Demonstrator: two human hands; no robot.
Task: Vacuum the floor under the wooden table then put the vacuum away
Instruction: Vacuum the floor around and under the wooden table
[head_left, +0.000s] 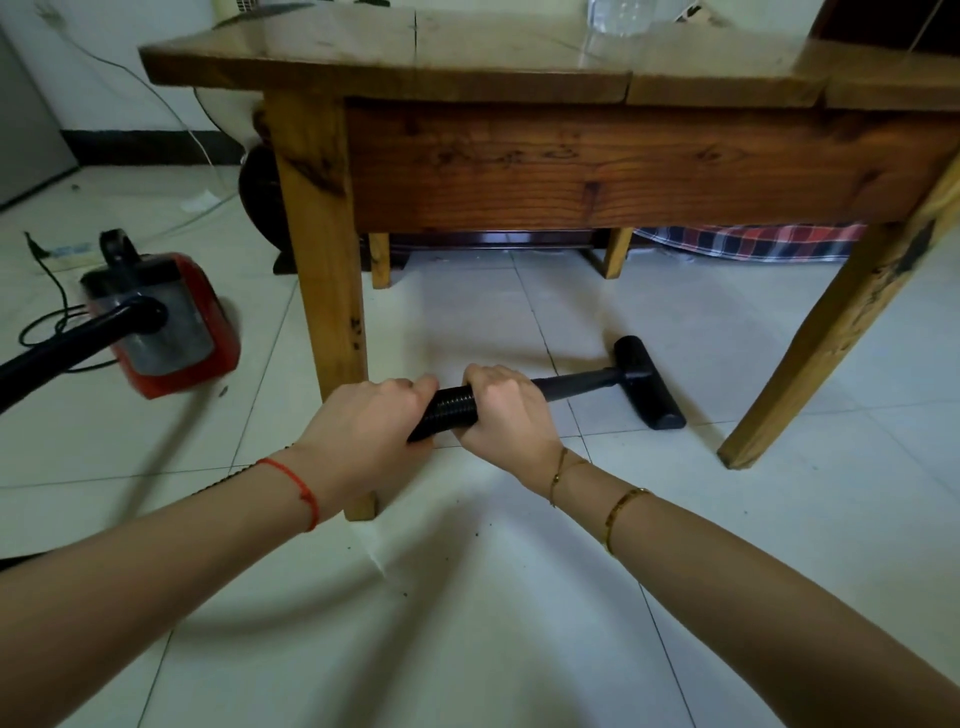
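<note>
Nozzle (649, 382) on tile between table legs (324, 249), hands gripping hose (447, 413).

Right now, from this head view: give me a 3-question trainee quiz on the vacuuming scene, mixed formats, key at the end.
1. True or false: both hands grip the black hose.
2. Where does the vacuum body sit? A) on the tabletop B) on the floor left of the wooden table C) under the table
3. Fill in: the floor nozzle rests on the tiles between the table's two near ____.

Key
1. True: the left hand and right hand are both closed on it.
2. B
3. legs
</note>
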